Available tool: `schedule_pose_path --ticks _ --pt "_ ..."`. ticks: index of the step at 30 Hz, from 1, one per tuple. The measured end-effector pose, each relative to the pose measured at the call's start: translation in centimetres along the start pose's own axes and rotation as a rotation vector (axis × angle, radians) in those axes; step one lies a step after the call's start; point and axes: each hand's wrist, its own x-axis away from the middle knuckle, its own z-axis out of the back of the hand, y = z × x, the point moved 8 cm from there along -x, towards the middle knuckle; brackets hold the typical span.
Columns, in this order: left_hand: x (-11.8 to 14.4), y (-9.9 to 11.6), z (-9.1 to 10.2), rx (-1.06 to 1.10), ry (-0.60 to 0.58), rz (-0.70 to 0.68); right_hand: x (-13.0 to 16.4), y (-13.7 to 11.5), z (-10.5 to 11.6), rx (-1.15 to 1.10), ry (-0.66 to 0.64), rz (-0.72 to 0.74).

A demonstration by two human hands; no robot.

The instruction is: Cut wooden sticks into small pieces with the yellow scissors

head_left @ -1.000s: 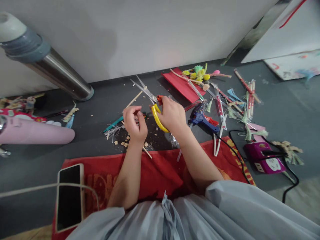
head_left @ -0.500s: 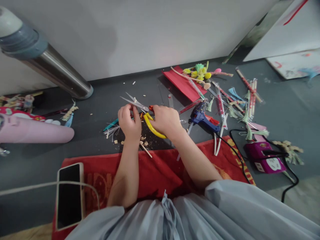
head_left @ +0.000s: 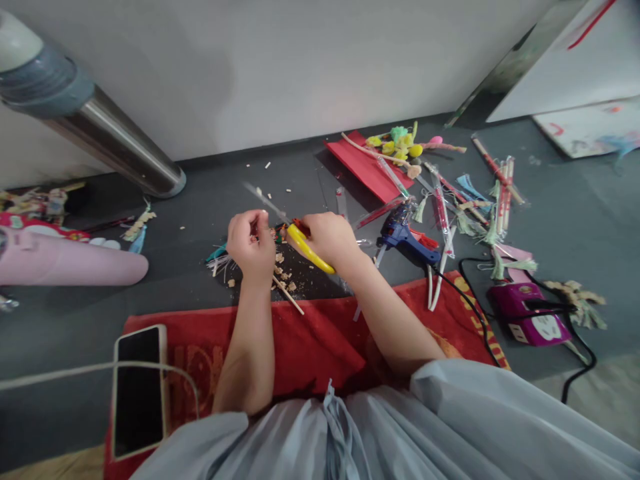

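Note:
My right hand (head_left: 330, 241) grips yellow-handled scissors (head_left: 305, 245), whose blurred blades reach up and left past my left hand. My left hand (head_left: 250, 244) pinches a small, mostly hidden piece close to the blades. Beneath both hands, small tan cut bits (head_left: 284, 275) and a thin wooden stick (head_left: 289, 294) lie on the dark floor. A red cloth (head_left: 320, 347) spreads under my forearms.
A blue glue gun (head_left: 403, 235) lies right of my hands, its black cord leading toward a purple power strip (head_left: 525, 312). Craft sticks, tassels and a red sheet (head_left: 364, 168) litter the far right. A phone (head_left: 139, 389) lies at the left, a metal pipe (head_left: 115, 148) and pink roll (head_left: 70, 265) beyond.
The scissors swung from pointing up and away to lying low across my left hand, and their blades closed together. My left hand shifted slightly left.

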Motion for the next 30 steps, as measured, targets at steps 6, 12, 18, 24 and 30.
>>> schedule_pose_path --ticks 6,12,18,24,30 --pt "0.2 0.1 -0.3 0.035 0.013 0.054 -0.1 0.6 0.0 -0.005 0.044 -0.041" --pt "0.0 -1.1 -0.3 0.050 0.031 0.137 -0.3 1.0 -0.2 -0.011 0.032 -0.050" --pt "0.1 -1.8 -0.8 0.045 -0.011 0.178 -0.2 0.9 -0.3 -0.016 0.016 -0.072" --pt "-0.1 -2.6 -1.4 -0.092 -0.128 0.224 -0.1 1.6 0.0 0.030 -0.001 -0.134" --pt "0.0 -2.4 -2.2 -0.302 -0.322 0.239 0.3 2.6 0.4 0.095 -0.019 -0.200"
